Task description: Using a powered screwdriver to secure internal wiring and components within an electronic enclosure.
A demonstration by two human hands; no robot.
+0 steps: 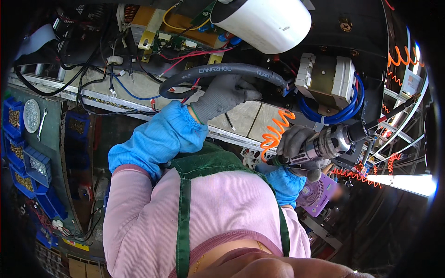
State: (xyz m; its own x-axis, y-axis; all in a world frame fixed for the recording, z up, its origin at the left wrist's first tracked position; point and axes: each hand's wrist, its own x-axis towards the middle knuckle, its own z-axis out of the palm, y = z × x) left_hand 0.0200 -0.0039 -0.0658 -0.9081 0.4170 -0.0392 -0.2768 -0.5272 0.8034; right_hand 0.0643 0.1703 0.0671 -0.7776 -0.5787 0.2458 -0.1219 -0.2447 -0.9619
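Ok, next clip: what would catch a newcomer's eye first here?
Probably the big white cylinder at the top, above the open wiring. Below it, the gloved left hand grips a thick grey hose at centre. At right, the gloved right hand holds a metal air tool beside a bright orange coiled line.

Left hand [225, 96], gloved, reached up with fingers curled around the grey hose [222, 70]. Right hand [296, 143], below and right of that hose, was clenched with forearm bent upward.

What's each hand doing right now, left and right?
Left hand: closed around the thick grey hose.
Right hand: closed on the pneumatic screwdriver, with the orange coiled air line beside it.
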